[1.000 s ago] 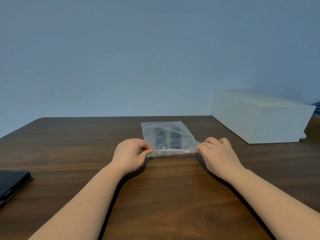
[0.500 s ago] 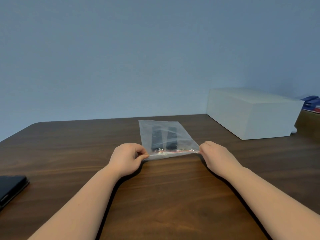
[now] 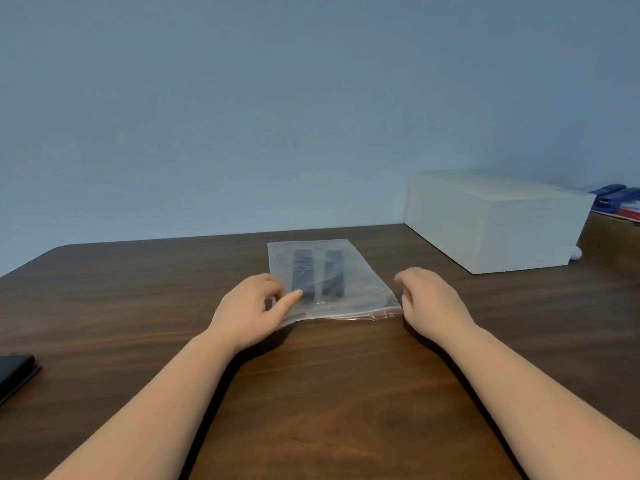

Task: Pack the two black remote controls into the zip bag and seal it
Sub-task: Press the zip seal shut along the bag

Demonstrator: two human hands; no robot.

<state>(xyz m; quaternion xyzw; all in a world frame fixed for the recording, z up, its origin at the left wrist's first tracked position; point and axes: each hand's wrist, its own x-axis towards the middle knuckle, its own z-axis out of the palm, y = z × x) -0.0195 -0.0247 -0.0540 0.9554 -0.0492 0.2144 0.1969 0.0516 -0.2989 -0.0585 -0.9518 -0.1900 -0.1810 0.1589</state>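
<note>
A clear zip bag (image 3: pixel 360 285) lies flat on the dark wooden table (image 3: pixel 329 393), its red zip strip along the near edge. Inside it, two black remote controls lie side by side, the left one (image 3: pixel 303 273) and the right one (image 3: pixel 333 271). My left hand (image 3: pixel 251 311) rests over the bag's near left corner with fingers loosely apart, the thumb touching the plastic. My right hand (image 3: pixel 431 301) hovers just right of the bag's near right corner, fingers curled but apart, holding nothing.
A white rectangular box (image 3: pixel 495 220) stands at the back right. Behind it lie blue and red items (image 3: pixel 620 199). A black flat object (image 3: pixel 15 374) sits at the table's left edge.
Both hands have let go of the bag's zip edge and opened. The bag now lies flat on the table, and the view has shifted slightly left.
</note>
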